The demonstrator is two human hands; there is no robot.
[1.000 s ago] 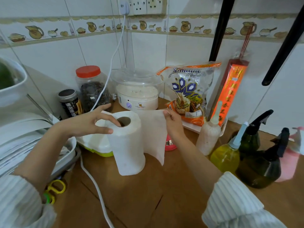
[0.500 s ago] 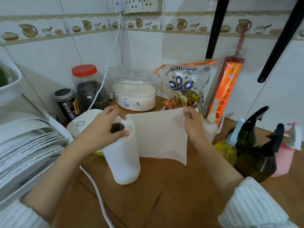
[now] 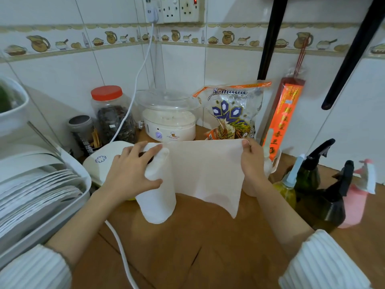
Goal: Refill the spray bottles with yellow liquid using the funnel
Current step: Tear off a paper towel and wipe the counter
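Four spray bottles (image 3: 325,195) — green, dark, pink

A single head-worn wide-angle camera is looking forward and down from close range at the wooden desk (image 3: 208,257), facing the tiled wall corner (image 3: 158,80) behind it.

Bright even indoor light — soft shadows, wide-angle bending at edges.

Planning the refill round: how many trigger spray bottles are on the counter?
3, clustered at the right: a dark green one at the back, a larger dark one in front, a pink one at the far right. More may sit beyond the frame edge.
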